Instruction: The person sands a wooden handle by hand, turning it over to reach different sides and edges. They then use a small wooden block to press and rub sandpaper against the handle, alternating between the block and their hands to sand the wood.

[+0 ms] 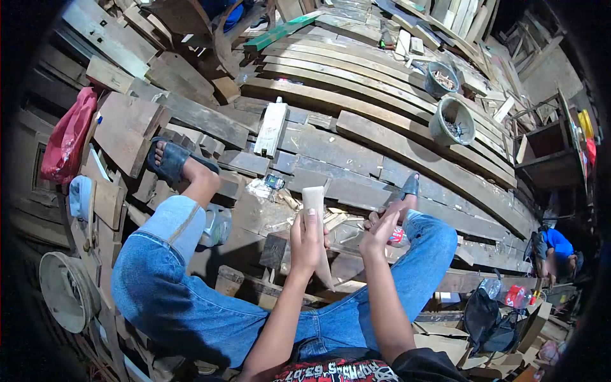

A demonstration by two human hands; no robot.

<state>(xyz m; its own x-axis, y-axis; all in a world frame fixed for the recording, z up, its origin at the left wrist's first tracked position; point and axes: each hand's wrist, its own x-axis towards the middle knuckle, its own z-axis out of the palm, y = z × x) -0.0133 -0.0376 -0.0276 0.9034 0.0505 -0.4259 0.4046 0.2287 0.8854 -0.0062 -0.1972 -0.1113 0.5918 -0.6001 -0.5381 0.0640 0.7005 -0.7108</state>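
My left hand (307, 242) is closed around a pale, tapered wooden piece (313, 197), its thumb lying along the face. The broad end points away from me, and the narrow tip slants down toward my lap. To the right, my right hand (378, 234) is raised apart from the wood, its fingers stretched out and nothing visible in them. Just beside it, a clear plastic bottle with a red label (398, 236) is partly hidden by the hand and my knee. Wood chips (337, 219) lie on the ground beyond both hands.
Long planks (407, 143) cover the floor ahead, with a squared white block (272, 127) on them. Two buckets (453, 121) stand at right. A red bag (70, 137) hangs left, above a round pale tub (63, 293). Another person (558, 245) in blue bends down far right.
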